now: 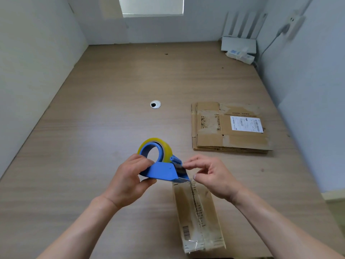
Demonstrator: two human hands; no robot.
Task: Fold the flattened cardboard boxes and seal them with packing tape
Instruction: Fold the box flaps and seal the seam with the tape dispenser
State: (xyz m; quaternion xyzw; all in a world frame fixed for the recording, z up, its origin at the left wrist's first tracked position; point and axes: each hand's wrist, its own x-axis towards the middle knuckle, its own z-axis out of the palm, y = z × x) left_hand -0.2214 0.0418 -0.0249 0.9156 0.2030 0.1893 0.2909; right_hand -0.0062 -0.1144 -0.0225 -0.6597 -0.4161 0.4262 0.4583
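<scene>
My left hand [130, 176] grips a blue tape dispenser [162, 170] loaded with a yellowish roll of clear tape [160, 144], held just above the table. My right hand [211, 174] is at the dispenser's blade end, thumb and forefinger pinching at the tape end there. Directly below stands a folded cardboard box [199, 215] with its top flaps shut along a centre seam, old tape near its front end. A stack of flattened cardboard boxes [229, 131] with a white shipping label lies on the table to the right.
The wooden table [93, 128] has a round cable grommet [155, 104] in its middle. A white router [239, 42] and a white power adapter [240, 55] sit in the back right corner. White walls close in on the left, back and right.
</scene>
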